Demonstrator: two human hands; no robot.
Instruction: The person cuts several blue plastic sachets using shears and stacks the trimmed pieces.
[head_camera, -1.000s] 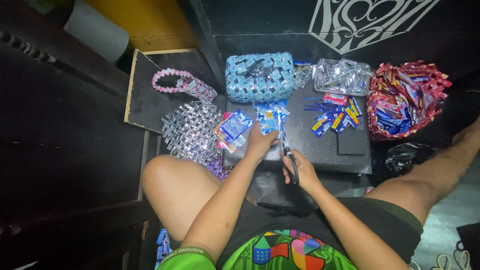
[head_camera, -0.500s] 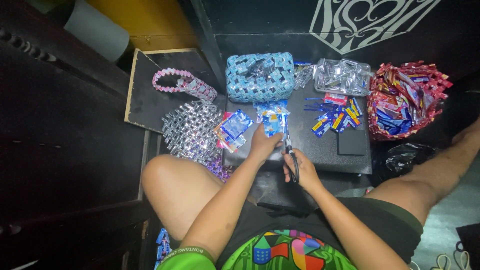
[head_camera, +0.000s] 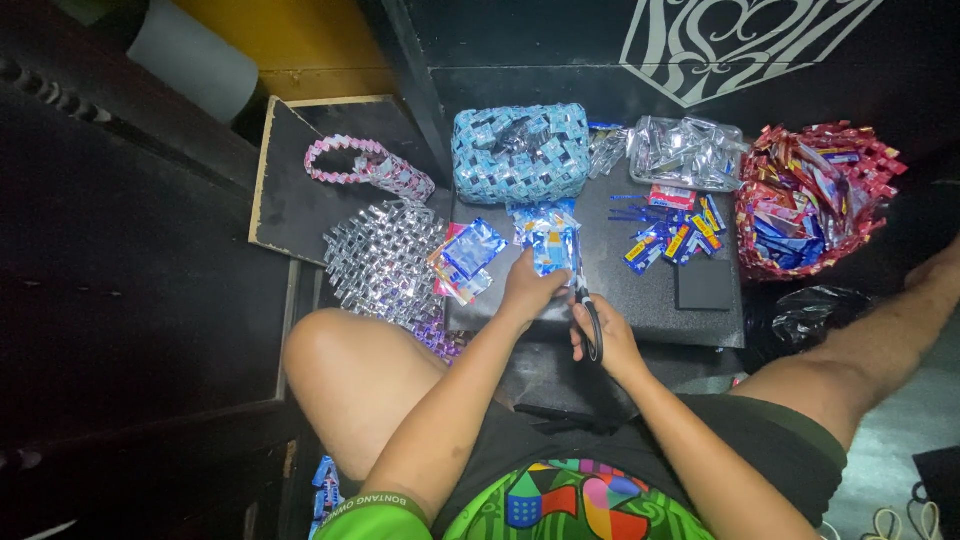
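My left hand (head_camera: 530, 288) pinches a blue foil wrapper (head_camera: 553, 247) flat against the dark work surface (head_camera: 640, 300). My right hand (head_camera: 608, 340) grips black-handled scissors (head_camera: 585, 305), their blades pointing up along the wrapper's right edge. More blue wrappers (head_camera: 470, 250) lie just left of my left hand. I cannot tell how far the blades are apart.
A woven blue pouch (head_camera: 520, 152) sits at the back, a clear bag of silver strips (head_camera: 685, 152) beside it, and a red woven basket of wrappers (head_camera: 810, 200) at the right. A silver woven panel (head_camera: 385, 262) and pink woven strap (head_camera: 365, 165) lie left. Folded strips (head_camera: 675, 235) and a black square (head_camera: 703, 285) are right.
My left hand has shifted slightly on the blue wrapper while the scissors stay along its right edge. Nothing else has moved.
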